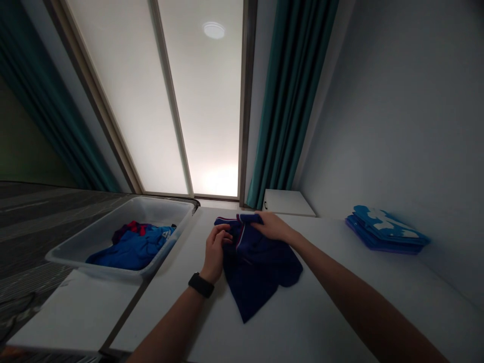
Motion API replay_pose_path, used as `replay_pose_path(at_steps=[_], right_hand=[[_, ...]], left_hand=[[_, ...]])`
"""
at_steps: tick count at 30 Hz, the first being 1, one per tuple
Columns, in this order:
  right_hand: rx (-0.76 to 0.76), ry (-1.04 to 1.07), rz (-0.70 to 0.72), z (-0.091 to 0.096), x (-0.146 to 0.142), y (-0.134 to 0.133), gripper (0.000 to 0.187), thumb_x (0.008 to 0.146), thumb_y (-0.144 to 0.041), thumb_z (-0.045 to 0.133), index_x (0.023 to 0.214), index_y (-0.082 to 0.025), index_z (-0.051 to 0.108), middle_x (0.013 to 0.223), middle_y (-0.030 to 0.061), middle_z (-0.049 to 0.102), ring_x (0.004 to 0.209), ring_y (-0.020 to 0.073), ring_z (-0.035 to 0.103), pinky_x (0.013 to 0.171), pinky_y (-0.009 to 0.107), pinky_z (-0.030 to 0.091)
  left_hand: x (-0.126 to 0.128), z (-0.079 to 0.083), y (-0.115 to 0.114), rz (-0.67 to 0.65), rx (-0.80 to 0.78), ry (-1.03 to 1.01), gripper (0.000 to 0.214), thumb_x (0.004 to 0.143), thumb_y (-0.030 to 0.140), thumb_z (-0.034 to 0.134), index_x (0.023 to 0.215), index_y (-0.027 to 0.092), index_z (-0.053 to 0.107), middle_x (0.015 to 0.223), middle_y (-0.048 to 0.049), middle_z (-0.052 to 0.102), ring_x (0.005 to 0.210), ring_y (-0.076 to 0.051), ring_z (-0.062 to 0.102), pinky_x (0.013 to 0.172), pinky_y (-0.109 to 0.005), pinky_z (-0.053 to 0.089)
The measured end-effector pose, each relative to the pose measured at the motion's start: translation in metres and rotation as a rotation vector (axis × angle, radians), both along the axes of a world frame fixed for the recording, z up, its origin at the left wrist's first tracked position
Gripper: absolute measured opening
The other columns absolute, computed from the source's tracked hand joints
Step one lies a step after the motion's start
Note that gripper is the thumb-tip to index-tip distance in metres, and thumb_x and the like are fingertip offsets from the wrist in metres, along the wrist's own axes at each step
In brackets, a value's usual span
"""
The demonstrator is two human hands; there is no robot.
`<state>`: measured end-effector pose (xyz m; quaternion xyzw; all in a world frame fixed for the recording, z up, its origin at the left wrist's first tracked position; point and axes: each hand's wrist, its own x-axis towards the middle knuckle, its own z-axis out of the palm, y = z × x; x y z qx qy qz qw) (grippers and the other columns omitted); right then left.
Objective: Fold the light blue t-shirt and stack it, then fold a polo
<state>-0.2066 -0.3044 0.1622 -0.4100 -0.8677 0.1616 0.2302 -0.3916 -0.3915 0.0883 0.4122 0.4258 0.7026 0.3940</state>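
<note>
Frosted window [170, 101], teal curtains [291, 101], grey wall [393, 111], striped carpet [45, 227], white cabinet [287, 202]

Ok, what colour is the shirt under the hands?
The shirt is navy, its collar trim red and white; best in the head view.

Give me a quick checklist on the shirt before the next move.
Left hand gripping the collar of the navy shirt: ok.
Right hand holding the shirt's top edge: ok.
Shirt lying flat on the white table: not ok, it is bunched.
Sleeves laid out: cannot tell, not clearly visible.
Grey plastic tub of blue clothes apart from the shirt: ok.
</note>
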Motion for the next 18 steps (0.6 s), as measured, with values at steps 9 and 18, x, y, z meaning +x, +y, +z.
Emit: replay_pose_path(at_steps=[9, 18], right_hand=[[0.191, 0.115, -0.553, 0.03, 0.004, -0.003, 0.026, 0.093, -0.038, 0.044, 0.104, -0.021, 0.059, 0.089, 0.0097, 0.07, 0.086, 0.0278, 0.064, 0.072, 0.032, 0.042], [-0.14, 0.321, -0.218, 0.036, 0.027, 0.005, 0.019, 0.084, -0.029, 0.055, 0.092, -0.019, 0.069, 0.091, 0.0052, 0.072, 0.086, 0.0233, 0.065, 0.074, 0.031, 0.048]], left_hand=[[0.024, 0.014, -0.021, -0.737, -0.123, 0.105, 0.06, 0.09, 0.048, 0.053, 0.143, 0.022, 0.04, 0.089, -0.0064, 0.064, 0.069, -0.016, 0.061, 0.048, -0.023, 0.049], [0.022, 0.04, 0.011, -0.729, -0.283, -0.244, 0.025, 0.089, 0.028, 0.059, 0.107, 0.013, 0.064, 0.11, -0.0126, 0.066, 0.097, -0.026, 0.069, 0.083, -0.035, 0.056]])
